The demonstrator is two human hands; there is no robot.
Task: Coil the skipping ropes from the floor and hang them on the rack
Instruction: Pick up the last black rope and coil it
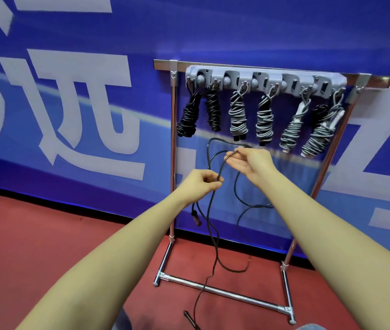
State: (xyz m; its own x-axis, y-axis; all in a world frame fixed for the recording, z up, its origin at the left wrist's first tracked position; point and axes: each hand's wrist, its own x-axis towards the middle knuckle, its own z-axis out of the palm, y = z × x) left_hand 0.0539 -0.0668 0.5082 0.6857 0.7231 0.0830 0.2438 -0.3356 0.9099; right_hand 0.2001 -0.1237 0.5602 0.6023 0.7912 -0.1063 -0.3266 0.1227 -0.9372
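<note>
Rack [173, 148] stands against the blue banner wall [70, 103], chrome frame, grey hook strip [264, 79] along the top bar. I count six coiled ropes hanging: two black bundles [189, 115] at the left end, two grey ones [238, 115] in the middle, two more grey ones [293, 127] with white handles toward the right. A darker coil may sit behind the rightmost bundle; I cannot tell for sure. So the greater part of the job looks done.

In hand now: one thin black rope [213, 210], not yet coiled. Left hand [201, 184] is closed round the cord, fingers curled, pinching it at about the rack's mid height. One handle [195, 216] dangles just below that hand. Right hand [248, 163] sits higher and to the right, palm turned up, fingertips pinching a loop of the same cord. A large loose loop rises between the two hands, just under the hanging grey bundles.

The rest of the rope runs down in slack curves across the rack's lower crossbar [222, 292] and onto the red floor [34, 246], where its far handle [190, 317] lies near the bottom edge of view.

My read: coiling of this rope is only beginning, one or two loose loops gathered, most of the length hanging or on the floor. Left to do: gather the slack, wrap it, hang it. Free hooks are hard to make out; the strip looks crowded. I see no other ropes on the floor in view, so this may be the last one.
</note>
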